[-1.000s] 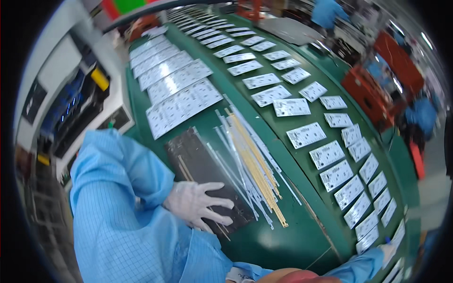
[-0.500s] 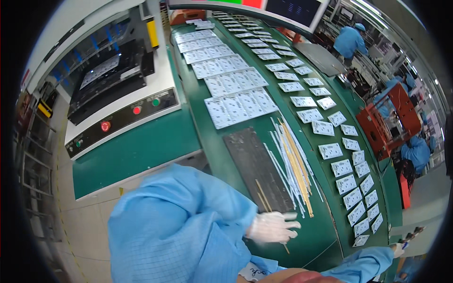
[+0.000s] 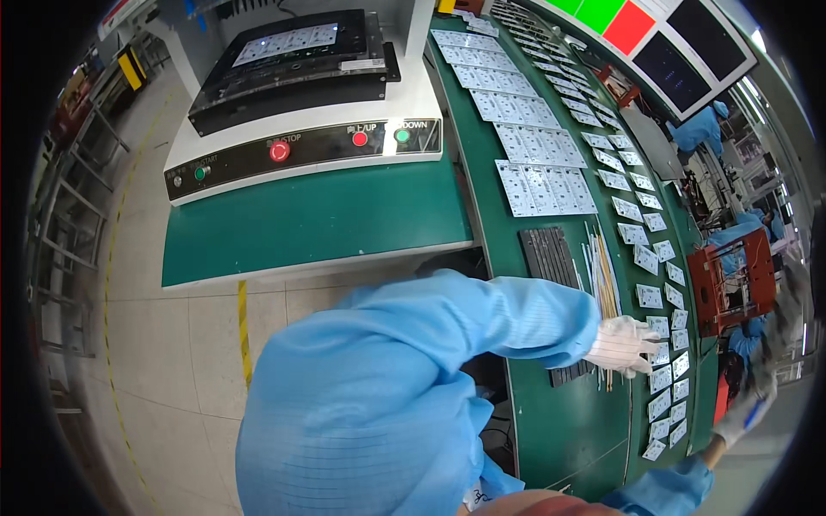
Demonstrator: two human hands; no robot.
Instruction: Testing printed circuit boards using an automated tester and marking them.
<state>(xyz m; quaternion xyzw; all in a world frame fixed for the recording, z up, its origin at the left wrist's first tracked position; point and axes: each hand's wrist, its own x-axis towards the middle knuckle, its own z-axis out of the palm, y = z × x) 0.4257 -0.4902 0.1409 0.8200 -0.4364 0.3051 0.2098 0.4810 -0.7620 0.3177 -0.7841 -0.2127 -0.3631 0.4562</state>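
Right of centre in the frame: white-gloved left hand, fingers spread and lying flat, closed on nothing, pressing down on the lower end of a bundle of thin pale yellow and white strips. Strips on the long green work surface, long axis running from the hand up the frame toward the upper right, just beside the right edge of a dark ribbed rectangular tray, its lower end by the blue cuff. Directly right of the fingertips, a curving row of small white rectangular circuit boards, near but seemingly untouched. At the lower right edge, gloved right hand, blurred, with a trace of blue at the fingers; cannot tell whether gripping or loose. Well apart from the strips, so the left hand by far the nearer, already in contact. Upper left: white machine with red and green buttons.
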